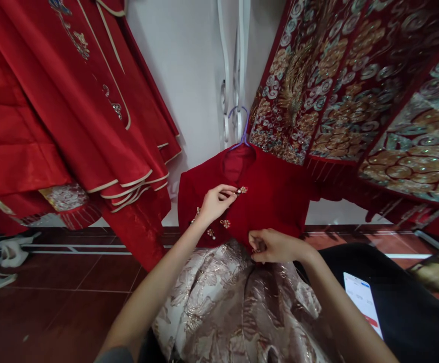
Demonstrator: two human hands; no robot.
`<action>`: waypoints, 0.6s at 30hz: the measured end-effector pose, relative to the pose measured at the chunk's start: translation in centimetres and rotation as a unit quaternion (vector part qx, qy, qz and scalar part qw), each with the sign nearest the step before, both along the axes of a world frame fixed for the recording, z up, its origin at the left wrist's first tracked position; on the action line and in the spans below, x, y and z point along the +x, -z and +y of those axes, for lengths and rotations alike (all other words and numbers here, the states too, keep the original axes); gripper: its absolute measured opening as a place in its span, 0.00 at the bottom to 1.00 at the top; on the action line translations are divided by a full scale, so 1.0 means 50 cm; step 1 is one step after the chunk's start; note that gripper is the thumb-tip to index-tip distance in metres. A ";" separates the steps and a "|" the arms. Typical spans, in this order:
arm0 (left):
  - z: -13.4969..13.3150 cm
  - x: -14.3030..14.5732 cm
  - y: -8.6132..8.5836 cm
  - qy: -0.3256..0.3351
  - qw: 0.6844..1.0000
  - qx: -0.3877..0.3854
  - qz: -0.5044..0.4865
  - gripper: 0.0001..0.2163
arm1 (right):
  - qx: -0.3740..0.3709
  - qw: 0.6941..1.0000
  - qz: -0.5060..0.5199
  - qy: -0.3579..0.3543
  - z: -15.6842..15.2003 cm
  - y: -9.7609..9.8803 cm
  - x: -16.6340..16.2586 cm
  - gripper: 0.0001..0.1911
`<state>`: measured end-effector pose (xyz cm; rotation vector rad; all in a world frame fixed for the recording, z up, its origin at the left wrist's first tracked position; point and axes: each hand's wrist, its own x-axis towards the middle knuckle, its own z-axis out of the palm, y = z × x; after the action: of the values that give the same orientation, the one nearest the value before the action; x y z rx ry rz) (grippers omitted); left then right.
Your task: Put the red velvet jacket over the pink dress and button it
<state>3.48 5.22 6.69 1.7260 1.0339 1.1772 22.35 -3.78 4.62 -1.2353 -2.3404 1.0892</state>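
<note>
A red jacket hangs on a purple hanger in front of me. My left hand is closed in a pinch at the collar, gripping a beaded button with gold and pearl-like parts. Lower down on the jacket's front, my right hand has its fingers curled together around a small beaded fastener, mostly covered by the fingers. Another gold button loop and a beaded button with a pearl drop show on the left front panel. Shiny patterned fabric lies below the jacket.
Red garments with pale piping hang at the left, and a heavily sequined garment hangs at the right. A white cabinet stands behind. At lower right a phone lies on a black surface. White shoes sit at far left.
</note>
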 end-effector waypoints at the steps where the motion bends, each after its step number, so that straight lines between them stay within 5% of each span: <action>1: 0.008 0.005 -0.013 -0.009 0.997 0.050 0.058 0.10 | -0.004 1.000 -0.001 0.003 -0.002 -0.004 0.009 0.08; 5: 0.031 0.016 -0.053 -0.008 0.959 0.172 0.225 0.05 | -0.014 1.000 0.013 0.012 -0.012 -0.016 0.039 0.09; 9: 0.043 0.021 -0.080 0.067 0.942 0.214 0.250 0.03 | -0.083 0.994 0.063 0.020 -0.023 -0.029 0.061 0.13; 14: 0.056 0.023 -0.083 0.134 0.977 0.121 0.112 0.07 | -0.063 0.993 0.090 0.035 -0.027 -0.036 0.081 0.13; 18: 0.062 0.022 -0.079 0.116 0.991 0.053 0.049 0.11 | 0.064 0.986 0.123 0.094 -0.009 -0.024 0.069 0.20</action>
<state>4.58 8.33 10.65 1.9456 0.8117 1.0235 25.80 -4.24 5.82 -1.1742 -2.0320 0.9527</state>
